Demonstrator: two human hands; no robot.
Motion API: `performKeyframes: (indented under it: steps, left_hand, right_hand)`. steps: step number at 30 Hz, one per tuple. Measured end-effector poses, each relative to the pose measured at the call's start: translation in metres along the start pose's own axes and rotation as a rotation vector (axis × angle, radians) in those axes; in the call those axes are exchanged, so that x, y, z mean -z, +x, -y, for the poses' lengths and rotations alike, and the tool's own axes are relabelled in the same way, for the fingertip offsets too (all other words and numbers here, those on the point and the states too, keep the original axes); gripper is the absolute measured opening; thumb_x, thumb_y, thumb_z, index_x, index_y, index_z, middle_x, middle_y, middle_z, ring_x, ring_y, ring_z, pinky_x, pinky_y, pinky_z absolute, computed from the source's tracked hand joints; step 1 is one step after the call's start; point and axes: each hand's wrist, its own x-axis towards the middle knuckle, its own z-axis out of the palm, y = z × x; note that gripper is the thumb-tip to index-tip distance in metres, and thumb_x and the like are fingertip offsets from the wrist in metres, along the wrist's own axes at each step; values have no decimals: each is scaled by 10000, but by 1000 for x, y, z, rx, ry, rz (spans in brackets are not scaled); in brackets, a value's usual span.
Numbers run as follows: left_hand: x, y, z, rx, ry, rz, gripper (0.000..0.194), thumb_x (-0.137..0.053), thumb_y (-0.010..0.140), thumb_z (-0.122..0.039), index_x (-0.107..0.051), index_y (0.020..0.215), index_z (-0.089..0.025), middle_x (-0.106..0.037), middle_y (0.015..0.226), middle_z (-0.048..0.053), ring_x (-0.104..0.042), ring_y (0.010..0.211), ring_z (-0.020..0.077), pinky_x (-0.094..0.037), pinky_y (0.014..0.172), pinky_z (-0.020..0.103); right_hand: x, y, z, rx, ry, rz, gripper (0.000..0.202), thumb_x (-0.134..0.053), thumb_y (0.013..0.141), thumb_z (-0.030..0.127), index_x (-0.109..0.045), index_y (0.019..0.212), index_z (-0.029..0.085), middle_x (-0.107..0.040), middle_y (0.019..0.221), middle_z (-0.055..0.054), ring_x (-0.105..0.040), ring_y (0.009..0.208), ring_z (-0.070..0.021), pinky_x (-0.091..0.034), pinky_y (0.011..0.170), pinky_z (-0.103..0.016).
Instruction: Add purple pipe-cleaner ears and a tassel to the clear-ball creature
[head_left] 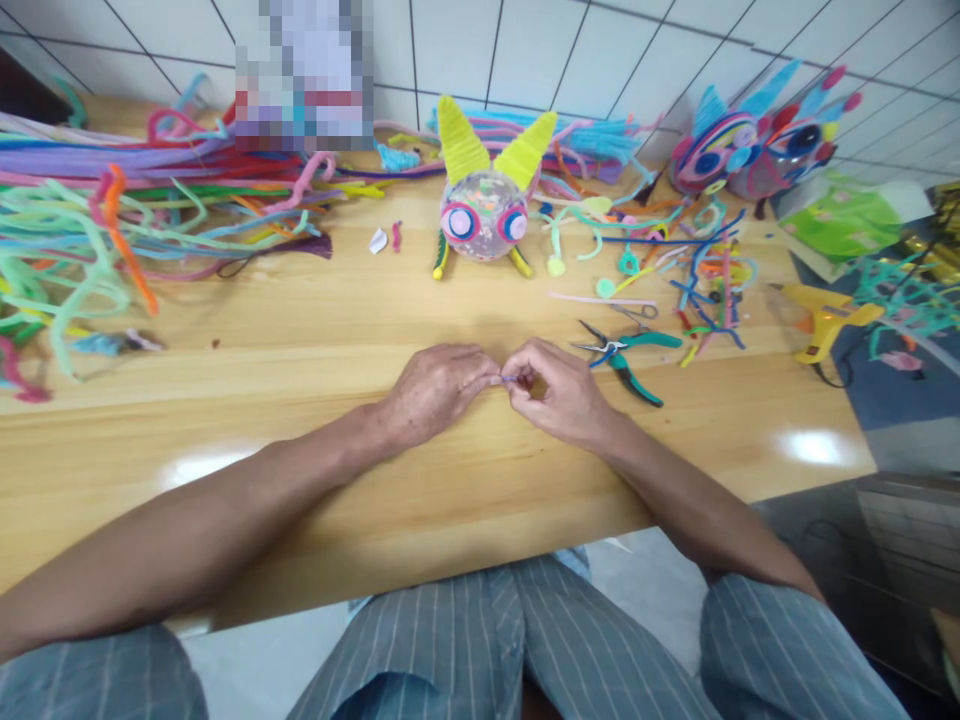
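Observation:
Near the middle of the wooden table (337, 350), my left hand (442, 390) and my right hand (559, 390) meet fingertip to fingertip. Between them they pinch a small purple piece (508, 379), mostly hidden by the fingers. Just right of my right hand lie pliers with teal handles (626, 350), their jaws apart. Beyond my hands stands a clear round figure (484, 215) with yellow ears, pink-rimmed eyes and green-and-yellow feet.
Many coloured pipe cleaners (112, 230) cover the back left. Short cut pieces (712, 280) lie at the right, near a yellow glue gun (825, 318). Two more figures (712, 155) stand at the back right, beside a green packet (844, 220). A tiled wall rises behind.

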Motion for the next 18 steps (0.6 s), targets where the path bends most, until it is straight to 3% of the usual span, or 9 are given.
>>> performKeyframes:
  steps: [4, 8, 12, 15, 18]
  left_hand:
    - [1, 2, -2, 36, -77, -27, 191, -610, 1081, -289, -741, 1009, -172, -776, 865, 47, -720, 770, 150, -525, 730, 246]
    - [2, 6, -3, 82, -191, -115, 169, -681, 1046, -315, -729, 1095, -160, -780, 934, 60, -692, 741, 126, -533, 695, 228]
    - [2, 7, -7, 191, -326, -143, 202, -720, 1020, -328, -728, 1118, -151, -791, 956, 65, -623, 632, 91, -500, 597, 201]
    - [3, 8, -12, 204, -379, -159, 173, -707, 1026, -308, -733, 1109, -159, -809, 962, 67, -668, 669, 101, -511, 605, 201]
    - [3, 8, -16, 170, -365, -190, 153, -689, 1036, -292, -749, 1086, -161, -813, 943, 71, -711, 733, 119, -533, 643, 208]
  right_hand:
    - [0, 0, 0, -114, 77, -13, 171, -626, 813, 67, -628, 864, 231, -646, 767, 22, -602, 663, -134, -500, 653, -272]
    - [-1, 1, 0, -319, 328, -51, 111, -726, 832, 182, -629, 870, 221, -681, 772, 15, -633, 668, -133, -516, 656, -273]
    - [-1, 4, 5, -514, 623, -100, 296, -845, 849, 384, -605, 862, 212, -664, 736, 26, -616, 649, -111, -516, 645, -255]
    - [-1, 7, 8, -554, 713, -101, 409, -889, 815, 495, -596, 850, 211, -630, 697, 44, -583, 621, -100, -511, 624, -247]
    - [-1, 8, 9, -544, 742, -84, 411, -886, 814, 502, -600, 858, 210, -625, 690, 48, -574, 616, -97, -507, 616, -245]
